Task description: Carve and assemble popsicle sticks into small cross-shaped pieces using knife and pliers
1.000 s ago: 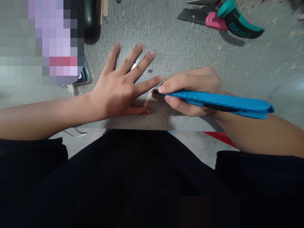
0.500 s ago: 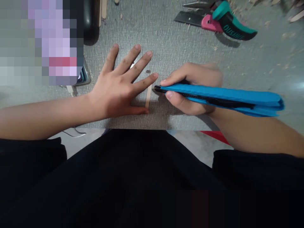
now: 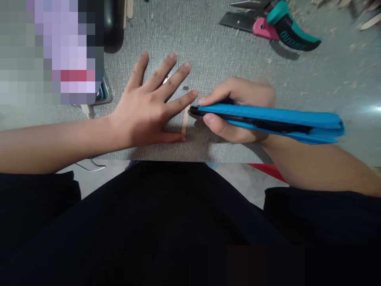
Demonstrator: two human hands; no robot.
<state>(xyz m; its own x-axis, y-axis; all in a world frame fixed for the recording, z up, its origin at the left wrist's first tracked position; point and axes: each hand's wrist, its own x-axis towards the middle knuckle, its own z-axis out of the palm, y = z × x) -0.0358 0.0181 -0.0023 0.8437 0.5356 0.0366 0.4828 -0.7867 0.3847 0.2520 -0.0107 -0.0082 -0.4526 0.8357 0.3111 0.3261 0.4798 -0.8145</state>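
Observation:
My left hand (image 3: 151,103) lies flat with its fingers spread on the grey table. Its little finger and thumb rest at the two ends of a short wooden craft stick (image 3: 185,122). My right hand (image 3: 235,107) is closed around a blue utility knife (image 3: 276,119) with a black slider. The knife's dark tip meets the right edge of the stick, between the little finger and thumb of my left hand. How much blade is out cannot be made out.
Teal-handled pliers (image 3: 297,33) and a pink-and-black cutter (image 3: 256,26) lie at the back right. Wood shavings and sticks (image 3: 372,22) are scattered beyond. At the back left are a black rounded object (image 3: 113,28), more craft sticks (image 3: 130,8) and a phone (image 3: 104,93) with a cable.
My right hand has moved the utility knife slightly left, so that its tip now reaches the craft stick. My left hand keeps its spread pose.

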